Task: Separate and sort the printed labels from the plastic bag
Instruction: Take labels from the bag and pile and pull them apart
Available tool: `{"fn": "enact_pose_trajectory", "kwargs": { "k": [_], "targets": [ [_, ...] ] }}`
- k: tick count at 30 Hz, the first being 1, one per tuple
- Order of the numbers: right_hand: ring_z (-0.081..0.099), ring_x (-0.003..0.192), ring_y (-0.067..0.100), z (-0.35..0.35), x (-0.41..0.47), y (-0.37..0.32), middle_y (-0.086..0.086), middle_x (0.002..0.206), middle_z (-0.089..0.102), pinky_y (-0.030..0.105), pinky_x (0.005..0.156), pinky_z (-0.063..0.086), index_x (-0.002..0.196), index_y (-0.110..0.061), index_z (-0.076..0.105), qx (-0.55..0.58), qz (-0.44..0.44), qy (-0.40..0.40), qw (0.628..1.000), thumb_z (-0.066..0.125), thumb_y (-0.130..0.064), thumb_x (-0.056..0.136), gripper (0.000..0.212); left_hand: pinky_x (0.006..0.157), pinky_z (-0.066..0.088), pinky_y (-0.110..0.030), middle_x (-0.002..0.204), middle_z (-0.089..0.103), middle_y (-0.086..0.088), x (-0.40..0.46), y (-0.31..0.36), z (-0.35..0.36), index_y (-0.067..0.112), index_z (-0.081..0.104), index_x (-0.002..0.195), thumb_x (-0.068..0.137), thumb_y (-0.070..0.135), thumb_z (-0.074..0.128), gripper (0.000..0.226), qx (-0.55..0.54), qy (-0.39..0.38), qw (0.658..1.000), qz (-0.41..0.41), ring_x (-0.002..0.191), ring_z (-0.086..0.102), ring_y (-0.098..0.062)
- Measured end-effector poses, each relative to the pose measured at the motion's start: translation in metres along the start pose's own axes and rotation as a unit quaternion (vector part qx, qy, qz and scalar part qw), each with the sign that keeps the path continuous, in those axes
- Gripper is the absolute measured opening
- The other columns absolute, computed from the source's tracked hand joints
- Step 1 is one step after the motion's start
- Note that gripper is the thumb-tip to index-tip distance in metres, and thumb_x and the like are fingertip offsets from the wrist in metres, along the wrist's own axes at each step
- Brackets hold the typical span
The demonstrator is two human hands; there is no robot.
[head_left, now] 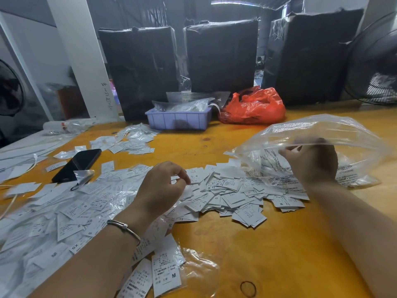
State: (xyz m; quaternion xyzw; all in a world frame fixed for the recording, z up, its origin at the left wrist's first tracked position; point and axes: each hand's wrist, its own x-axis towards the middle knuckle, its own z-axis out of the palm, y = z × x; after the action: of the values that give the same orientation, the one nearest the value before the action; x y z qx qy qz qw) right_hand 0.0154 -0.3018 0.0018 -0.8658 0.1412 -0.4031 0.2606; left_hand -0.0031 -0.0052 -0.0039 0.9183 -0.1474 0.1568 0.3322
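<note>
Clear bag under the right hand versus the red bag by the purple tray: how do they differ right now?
The clear bag is see-through and shows printed labels; the red bag is coloured and hides its contents. The clear bag is gripped by the right hand with its mouth open over the label pile; the red bag sits crumpled, untouched, farther back. Both are thin plastic on the yellow table.

My right hand reaches into the clear plastic bag at the right of the frame, fingers curled on its opened rim. My left hand, a bangle at the wrist, hovers with loosely curled fingers over the heap of printed labels spread across the middle of the orange bench. A black phone lies at the left, a lilac tray and red bag sit further up, and a rubber band lies at the bottom.
</note>
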Motion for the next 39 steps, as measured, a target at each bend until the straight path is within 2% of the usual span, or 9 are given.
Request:
{"fn": "enact_pose_trajectory", "kwargs": {
  "k": [3, 6, 10, 15, 19, 26, 30, 36, 39],
  "targets": [
    [0.060, 0.056, 0.014, -0.007, -0.016, -0.024, 0.003, 0.067, 0.066, 0.020, 0.056, 0.044, 0.067, -0.016, 0.067, 0.172, -0.007, -0.071, 0.982, 0.077, -0.022, 0.077, 0.016, 0.096, 0.047, -0.040, 0.104, 0.064, 0.010, 0.001, 0.000, 0.000, 0.024, 0.071, 0.083, 0.084, 0.009, 0.061, 0.018, -0.006, 0.001, 1.000, 0.023, 0.106, 0.055, -0.011],
    [0.063, 0.057, 0.004, -0.010, -0.038, -0.051, 0.000, 0.071, 0.073, 0.014, 0.055, 0.048, 0.081, -0.012, 0.073, 0.349, -0.010, -0.253, 0.902, 0.073, -0.014, 0.079, 0.003, 0.093, 0.048, -0.027, 0.112, 0.061, 0.018, 0.000, 0.005, -0.001, 0.030, 0.070, 0.100, 0.086, 0.029, 0.070, 0.014, -0.064, -0.026, 0.996, 0.054, 0.110, 0.055, -0.001],
    [0.061, 0.058, 0.001, -0.006, -0.062, -0.068, 0.000, 0.069, 0.073, 0.012, 0.054, 0.046, 0.080, -0.006, 0.076, 0.391, -0.052, -0.344, 0.852, 0.077, -0.010, 0.074, 0.007, 0.087, 0.050, -0.013, 0.113, 0.065, 0.019, -0.004, 0.014, -0.002, 0.033, 0.062, 0.118, 0.069, 0.055, 0.070, 0.055, -0.137, -0.096, 0.984, 0.062, 0.106, 0.059, 0.007],
    [0.062, 0.064, 0.021, -0.004, -0.070, -0.072, 0.016, 0.071, 0.070, 0.036, 0.065, 0.052, 0.075, -0.002, 0.073, 0.417, -0.057, -0.331, 0.845, 0.080, -0.009, 0.070, 0.011, 0.082, 0.056, -0.020, 0.090, 0.075, -0.001, -0.005, 0.016, -0.001, 0.014, 0.071, 0.102, 0.074, 0.025, 0.078, 0.031, -0.196, -0.119, 0.972, 0.055, 0.086, 0.071, -0.010],
    [0.064, 0.062, 0.021, 0.000, -0.071, -0.072, 0.019, 0.071, 0.070, 0.034, 0.064, 0.054, 0.075, 0.004, 0.070, 0.436, -0.043, -0.335, 0.834, 0.081, -0.015, 0.067, 0.023, 0.075, 0.058, -0.028, 0.076, 0.073, -0.008, -0.006, 0.017, 0.001, 0.000, 0.071, 0.082, 0.078, 0.002, 0.076, 0.007, -0.223, -0.108, 0.967, 0.064, 0.072, 0.070, -0.016],
    [0.062, 0.082, 0.012, 0.014, -0.047, -0.045, -0.004, 0.091, 0.071, 0.032, 0.075, 0.052, 0.098, -0.016, 0.072, 0.155, -0.138, -0.225, 0.952, 0.068, -0.021, 0.085, 0.015, 0.063, 0.049, -0.012, 0.076, 0.073, 0.000, 0.001, 0.004, 0.001, 0.011, 0.072, 0.082, 0.094, 0.010, 0.059, 0.018, -0.172, -0.002, 0.985, 0.028, 0.070, 0.066, -0.006],
    [0.045, 0.118, 0.013, 0.025, -0.049, -0.041, -0.008, 0.121, 0.059, 0.034, 0.098, 0.040, 0.116, -0.023, 0.065, 0.009, -0.181, -0.337, 0.924, 0.069, -0.044, 0.082, 0.040, 0.060, 0.048, -0.010, 0.079, 0.073, 0.002, 0.002, 0.000, 0.002, 0.016, 0.074, 0.091, 0.093, 0.013, 0.061, 0.014, -0.162, 0.032, 0.986, -0.013, 0.068, 0.065, -0.002],
    [0.051, 0.104, 0.012, 0.024, -0.052, -0.045, -0.010, 0.106, 0.066, 0.036, 0.090, 0.043, 0.095, -0.024, 0.075, 0.012, -0.221, -0.320, 0.921, 0.067, -0.036, 0.085, 0.017, 0.067, 0.059, -0.028, 0.074, 0.073, 0.000, 0.000, 0.001, -0.001, 0.013, 0.065, 0.088, 0.082, 0.006, 0.073, 0.012, -0.151, 0.047, 0.987, -0.013, 0.065, 0.071, -0.011],
    [0.055, 0.100, 0.012, 0.024, -0.051, -0.045, -0.010, 0.103, 0.068, 0.036, 0.090, 0.044, 0.092, -0.022, 0.075, 0.001, -0.241, -0.310, 0.920, 0.067, -0.034, 0.085, 0.016, 0.064, 0.055, -0.019, 0.071, 0.072, 0.003, 0.001, 0.002, 0.000, 0.013, 0.068, 0.079, 0.080, 0.010, 0.076, 0.009, -0.147, 0.047, 0.988, -0.004, 0.065, 0.068, -0.007]
  ]
}}
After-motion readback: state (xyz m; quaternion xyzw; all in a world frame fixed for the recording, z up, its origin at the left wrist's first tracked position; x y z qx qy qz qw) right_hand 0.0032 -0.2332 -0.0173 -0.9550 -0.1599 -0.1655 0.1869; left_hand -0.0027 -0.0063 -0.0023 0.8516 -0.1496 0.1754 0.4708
